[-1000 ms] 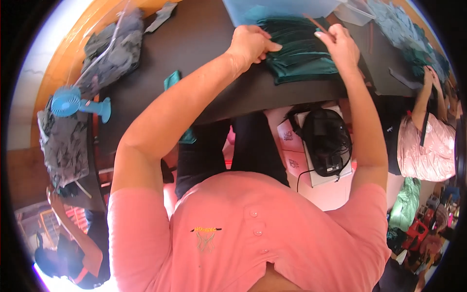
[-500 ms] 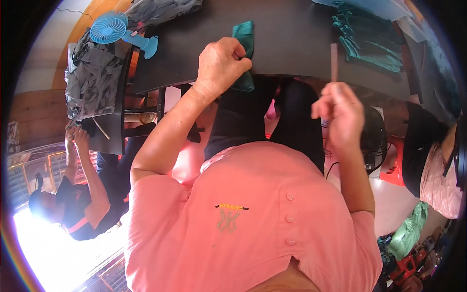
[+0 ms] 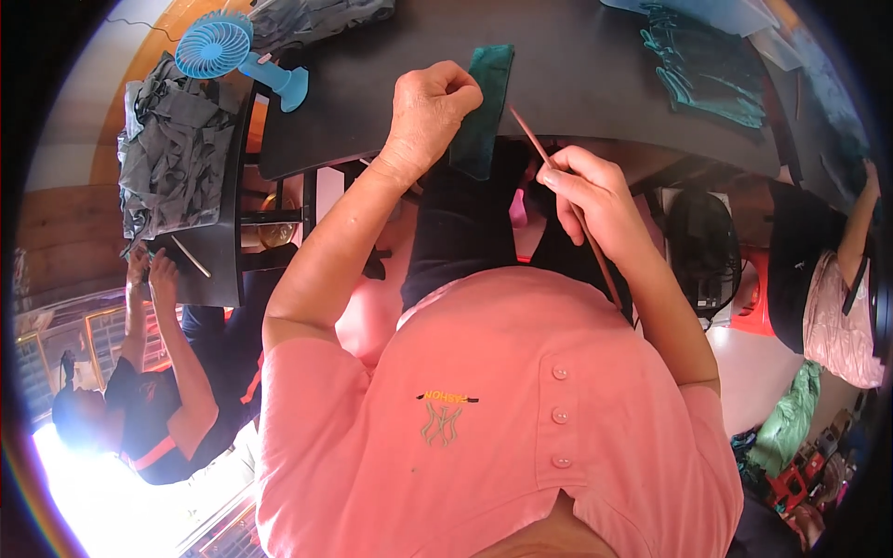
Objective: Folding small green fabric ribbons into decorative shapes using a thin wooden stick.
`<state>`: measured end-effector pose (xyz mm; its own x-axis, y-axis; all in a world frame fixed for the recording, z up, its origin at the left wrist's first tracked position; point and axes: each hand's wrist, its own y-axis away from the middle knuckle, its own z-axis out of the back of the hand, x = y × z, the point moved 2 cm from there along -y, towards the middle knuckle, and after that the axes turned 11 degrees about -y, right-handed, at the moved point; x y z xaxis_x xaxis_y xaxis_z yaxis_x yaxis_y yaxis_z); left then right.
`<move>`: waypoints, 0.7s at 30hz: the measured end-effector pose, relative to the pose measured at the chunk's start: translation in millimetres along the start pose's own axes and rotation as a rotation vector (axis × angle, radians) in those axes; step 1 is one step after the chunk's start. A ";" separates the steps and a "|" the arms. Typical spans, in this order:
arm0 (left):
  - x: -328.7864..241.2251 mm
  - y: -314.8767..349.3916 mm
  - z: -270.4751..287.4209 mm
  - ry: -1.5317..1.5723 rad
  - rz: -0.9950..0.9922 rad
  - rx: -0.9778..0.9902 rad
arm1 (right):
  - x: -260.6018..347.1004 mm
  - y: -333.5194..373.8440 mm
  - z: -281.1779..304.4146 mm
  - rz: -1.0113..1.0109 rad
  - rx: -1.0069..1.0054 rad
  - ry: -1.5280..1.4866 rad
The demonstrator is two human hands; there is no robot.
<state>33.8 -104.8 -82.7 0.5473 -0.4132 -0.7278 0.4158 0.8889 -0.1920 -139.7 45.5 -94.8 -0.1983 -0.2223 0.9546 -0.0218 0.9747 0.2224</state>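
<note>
A flat dark green fabric strip (image 3: 489, 112) hangs over the front edge of the dark table, its upper part on the tabletop. My left hand (image 3: 430, 104) is closed in a pinch at the strip's left edge. Its fingertips are partly hidden, but they appear to grip the cloth. My right hand (image 3: 595, 193) is closed around a thin reddish-brown stick (image 3: 531, 133), held like a pen. The stick's tip points up and left, just right of the strip and apart from it. Its other end reaches down past my wrist.
A pile of green cloth pieces (image 3: 702, 70) lies at the table's far right. A blue fan (image 3: 216, 46) stands at far left, near heaped grey cloth (image 3: 177, 149). Co-workers sit on both sides, the left one (image 3: 153, 391) handling something small. A black fan (image 3: 699, 246) stands at lower right.
The green strip now lies flatter and more in view. My right hand has moved left and turned, so the stick has tilted from upright toward the strip. My left hand has shifted slightly.
</note>
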 end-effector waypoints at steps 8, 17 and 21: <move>-21.5 2.3 -16.3 -0.662 -0.400 -0.172 | -3.4 -1.8 2.7 -0.003 -0.085 -0.080; -7.5 -7.4 1.5 0.058 0.043 0.177 | 4.7 -4.8 -3.3 0.007 0.012 -0.141; -14.8 -1.8 1.2 0.056 0.033 0.176 | 1.9 -10.5 -8.2 -0.020 0.026 -0.150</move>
<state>25.8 -100.5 -70.8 0.5232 -0.3685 -0.7684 0.5219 0.8513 -0.0529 -131.8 34.6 -93.7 -0.3421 -0.2376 0.9091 -0.0525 0.9708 0.2339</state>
